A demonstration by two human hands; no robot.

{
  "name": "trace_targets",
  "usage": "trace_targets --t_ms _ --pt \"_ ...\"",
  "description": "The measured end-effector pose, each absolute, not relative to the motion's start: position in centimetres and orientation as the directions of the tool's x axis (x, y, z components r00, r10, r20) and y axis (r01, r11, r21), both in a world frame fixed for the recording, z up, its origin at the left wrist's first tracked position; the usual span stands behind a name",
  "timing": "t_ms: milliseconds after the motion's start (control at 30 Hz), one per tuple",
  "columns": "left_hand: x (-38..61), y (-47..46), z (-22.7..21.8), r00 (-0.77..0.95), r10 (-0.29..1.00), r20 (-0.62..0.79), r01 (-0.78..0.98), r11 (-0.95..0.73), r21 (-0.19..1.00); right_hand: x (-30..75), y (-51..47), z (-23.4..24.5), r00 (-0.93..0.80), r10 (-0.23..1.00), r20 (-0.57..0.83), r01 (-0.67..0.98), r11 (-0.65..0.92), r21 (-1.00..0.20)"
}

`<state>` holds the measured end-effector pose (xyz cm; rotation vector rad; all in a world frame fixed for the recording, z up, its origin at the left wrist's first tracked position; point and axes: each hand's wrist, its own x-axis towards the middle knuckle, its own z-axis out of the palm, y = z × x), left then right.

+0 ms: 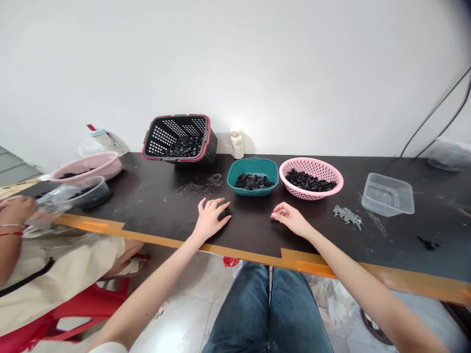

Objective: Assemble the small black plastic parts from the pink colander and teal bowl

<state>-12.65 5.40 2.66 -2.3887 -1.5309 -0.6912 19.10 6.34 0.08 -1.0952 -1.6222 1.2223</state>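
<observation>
My left hand (211, 216) rests on the dark table with its fingers curved, and between thumb and forefinger it holds a small black part (224, 213) against the tabletop. To the right, my right hand (292, 218) hovers low over the table with thumb and fingertips pressed together. Whatever is in that pinch is too small to name. Beyond the hands stand a teal basin (252, 192) of small black pieces (253, 182) and a pink perforated basket (312, 196) holding black round pieces (309, 181). A pile of grey screw-like pins (348, 215) lies right of my right hand.
A dark basket (210, 147) with black parts stands at the back left near a white bottle (237, 145). A clear plastic tub (388, 196) is at right. A co-worker's hand (18, 210) is at far left beside a pink bowl (110, 166). Orange tape (257, 255) lines the table edge.
</observation>
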Motion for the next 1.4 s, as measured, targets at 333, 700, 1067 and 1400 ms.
trace_targets --t_ms 333,700,1067,1400 --pt "-7.4 16.5 10.5 0.375 0.902 0.214 0.927 -0.369 -0.07 21.3 5.6 2.9 -0.267 0.959 0.096 0.168 0.144 -0.975" --pt "-2.5 23.1 7.8 0.241 0.97 0.044 0.962 -0.233 -0.14 31.9 -0.3 3.7 0.045 0.997 0.059 0.263 0.045 -0.964" --pt "-2.7 24.2 7.5 0.219 0.976 -0.005 0.963 -0.217 -0.163 39.0 3.2 0.7 0.25 0.94 0.233 0.695 -0.007 -0.719" --pt "-1.7 21.9 10.3 0.271 0.937 0.222 0.962 -0.268 -0.048 38.2 5.8 0.6 0.009 0.989 0.146 0.915 0.05 -0.4"
